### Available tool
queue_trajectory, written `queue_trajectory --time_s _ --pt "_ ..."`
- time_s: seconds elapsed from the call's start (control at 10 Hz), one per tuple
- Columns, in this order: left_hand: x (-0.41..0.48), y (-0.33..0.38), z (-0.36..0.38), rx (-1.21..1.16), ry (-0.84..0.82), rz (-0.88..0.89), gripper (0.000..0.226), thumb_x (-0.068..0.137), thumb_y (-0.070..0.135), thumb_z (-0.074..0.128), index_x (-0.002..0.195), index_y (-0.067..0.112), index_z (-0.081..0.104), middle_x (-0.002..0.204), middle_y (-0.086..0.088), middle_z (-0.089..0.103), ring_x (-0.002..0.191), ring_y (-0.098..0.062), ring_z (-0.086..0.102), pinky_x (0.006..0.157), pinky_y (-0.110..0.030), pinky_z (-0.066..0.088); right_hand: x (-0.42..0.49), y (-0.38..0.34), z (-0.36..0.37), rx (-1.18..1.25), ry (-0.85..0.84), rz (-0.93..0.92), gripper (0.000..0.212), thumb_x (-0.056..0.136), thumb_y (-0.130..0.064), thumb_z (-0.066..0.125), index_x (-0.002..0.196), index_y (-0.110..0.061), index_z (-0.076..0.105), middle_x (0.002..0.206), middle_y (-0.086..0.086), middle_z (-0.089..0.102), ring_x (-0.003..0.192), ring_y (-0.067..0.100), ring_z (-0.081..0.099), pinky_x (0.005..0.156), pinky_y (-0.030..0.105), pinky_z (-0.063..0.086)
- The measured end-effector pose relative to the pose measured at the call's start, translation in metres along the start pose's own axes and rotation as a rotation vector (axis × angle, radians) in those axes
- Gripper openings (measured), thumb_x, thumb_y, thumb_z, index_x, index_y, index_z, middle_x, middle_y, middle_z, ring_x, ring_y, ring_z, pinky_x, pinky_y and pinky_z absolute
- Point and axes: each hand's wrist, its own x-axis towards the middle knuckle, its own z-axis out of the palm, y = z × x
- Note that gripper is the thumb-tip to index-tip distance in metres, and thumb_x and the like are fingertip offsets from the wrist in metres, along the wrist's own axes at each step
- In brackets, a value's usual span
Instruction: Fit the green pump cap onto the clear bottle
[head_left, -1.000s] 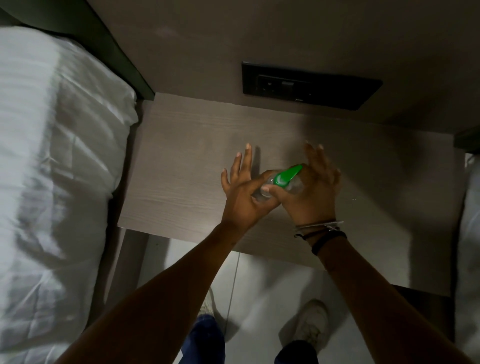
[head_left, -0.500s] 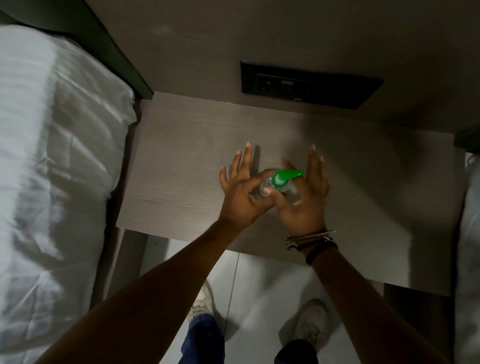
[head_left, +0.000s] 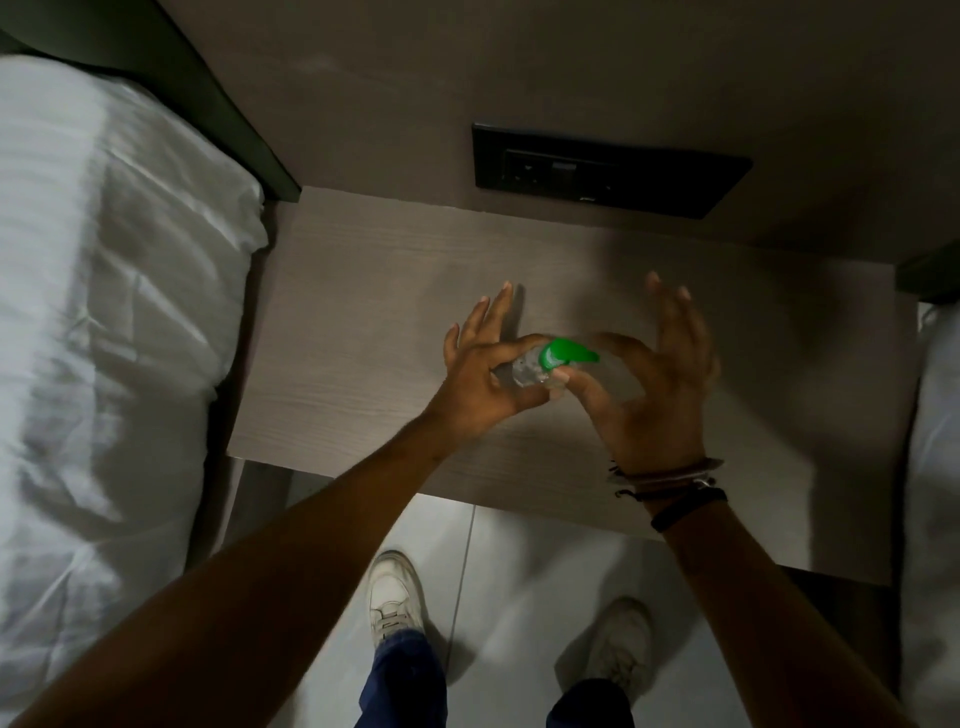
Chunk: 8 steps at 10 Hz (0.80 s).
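A small clear bottle (head_left: 525, 372) stands over the wooden bedside table (head_left: 363, 312), seen from above. The green pump cap (head_left: 563, 354) sits on its top, nozzle pointing right. My left hand (head_left: 485, 374) pinches the bottle's body between thumb and forefinger, its other fingers spread upward. My right hand (head_left: 649, 384) holds the cap's base with thumb and forefinger, the remaining fingers splayed and blurred. Most of the bottle's body is hidden by the fingers.
A bed with white sheets (head_left: 104, 338) borders the table on the left. A black switch and socket panel (head_left: 608, 174) is set in the wall behind. White bedding (head_left: 935, 441) shows at the right edge. My two white shoes (head_left: 395, 597) stand on the pale floor below.
The green nozzle has swung clockwise, from pointing up-right to pointing right and slightly down. My right hand's fingers have spread out and moved right while its thumb and forefinger stay at the cap.
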Motion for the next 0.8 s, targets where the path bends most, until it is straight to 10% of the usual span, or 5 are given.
queue_trajectory --time_s 0.2,0.6,0.8 --pt "0.027 -0.008 -0.029 0.02 -0.265 0.027 0.057 0.069 0.049 0.082 0.115 0.059 0.049 0.165 0.003 0.004 0.146 -0.012 -0.008 0.114 -0.043 -0.008 0.011 -0.018 0.003 -0.26 0.031 -0.105 0.035 0.079 -0.041 0.066 0.061 -0.011 0.07 0.137 0.012 0.055 0.132 0.035 0.041 0.102 0.06 0.03" --pt "0.032 0.018 -0.03 0.046 -0.253 0.045 0.066 0.074 0.027 0.084 0.122 0.051 0.044 0.165 -0.001 0.007 0.151 -0.027 -0.002 0.118 -0.057 -0.002 -0.002 -0.042 0.004 -0.343 0.11 0.023 0.047 0.081 -0.047 0.063 0.061 -0.005 0.069 0.122 0.018 0.065 0.121 0.036 0.053 0.091 0.051 0.041" --pt "0.021 -0.002 -0.034 0.229 -0.338 -0.073 0.122 0.068 0.042 0.086 0.145 0.046 -0.008 0.162 -0.003 -0.023 0.149 -0.021 -0.019 0.115 -0.05 -0.015 -0.025 -0.04 0.001 -0.319 -0.029 0.144 0.058 0.075 -0.068 0.056 0.075 -0.012 0.07 0.126 0.014 0.062 0.126 0.034 0.046 0.096 0.054 0.038"
